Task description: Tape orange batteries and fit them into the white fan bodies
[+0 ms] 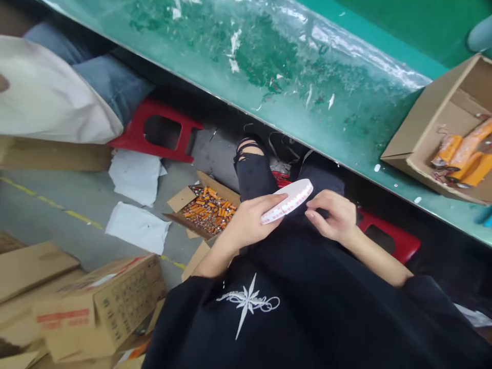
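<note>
My left hand (251, 220) is closed around the edge of a roll of white stickers (290, 200), its rim marked in pink and red. The roll is tilted above my lap, its right end free of the fingers. Just to the right of it, my right hand (334, 215) has thumb and forefinger drawn together in a pinch, apart from the roll. Whatever sits between those fingertips, if anything, is too small to make out.
A worn green workbench (269, 77) runs in front of me. On its right stands a carton (403, 123) with orange wrapped parts (465, 159). An open box of small orange parts (209, 207) lies on the floor. A red stool (154, 128), a seated person (49, 92) and cartons (103, 302) are at left.
</note>
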A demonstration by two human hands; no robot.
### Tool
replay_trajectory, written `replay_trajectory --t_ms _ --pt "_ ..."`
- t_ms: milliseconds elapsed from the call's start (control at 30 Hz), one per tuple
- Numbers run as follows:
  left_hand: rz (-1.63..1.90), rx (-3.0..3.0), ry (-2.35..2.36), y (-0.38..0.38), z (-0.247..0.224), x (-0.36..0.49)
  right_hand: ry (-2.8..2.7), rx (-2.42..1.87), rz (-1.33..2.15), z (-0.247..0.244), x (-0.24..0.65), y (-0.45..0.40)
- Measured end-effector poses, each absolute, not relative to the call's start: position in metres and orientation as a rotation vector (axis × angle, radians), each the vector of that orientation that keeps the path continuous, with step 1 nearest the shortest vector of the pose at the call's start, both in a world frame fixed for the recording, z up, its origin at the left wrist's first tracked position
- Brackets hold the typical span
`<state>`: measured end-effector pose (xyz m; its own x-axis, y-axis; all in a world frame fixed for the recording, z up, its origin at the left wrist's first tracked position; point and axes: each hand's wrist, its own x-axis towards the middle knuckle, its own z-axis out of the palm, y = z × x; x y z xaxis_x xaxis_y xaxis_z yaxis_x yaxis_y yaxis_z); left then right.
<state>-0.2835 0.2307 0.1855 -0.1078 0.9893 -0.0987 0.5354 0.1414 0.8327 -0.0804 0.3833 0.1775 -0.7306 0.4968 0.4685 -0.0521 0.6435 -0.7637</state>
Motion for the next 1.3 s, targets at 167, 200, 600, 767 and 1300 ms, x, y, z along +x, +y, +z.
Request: replay_trajectory --t_ms 167,200,600,767,1300 --pt "0.637 1.544 1.713 0.230 0.230 -0.322 -2.358 -0.156 0.986 0.197 -0.092 0.395" --pt "0.576 1.550 1.721 0.232 0.235 -0.327 -2.397 -0.129 1.005 0.198 -0.094 0.394" --pt "0.339 1.529 1.760 0.261 0.202 -0.318 -2.616 -0.293 1.058 0.177 -0.105 0.388" --pt "0.244 1.595 1.733 0.276 0.211 -0.314 -2.670 -0.300 1.004 0.184 -0.107 0.395" --pt "0.207 1.613 1.803 0.284 0.208 -0.298 -2.726 -0.474 1.289 0.190 -0.113 0.401"
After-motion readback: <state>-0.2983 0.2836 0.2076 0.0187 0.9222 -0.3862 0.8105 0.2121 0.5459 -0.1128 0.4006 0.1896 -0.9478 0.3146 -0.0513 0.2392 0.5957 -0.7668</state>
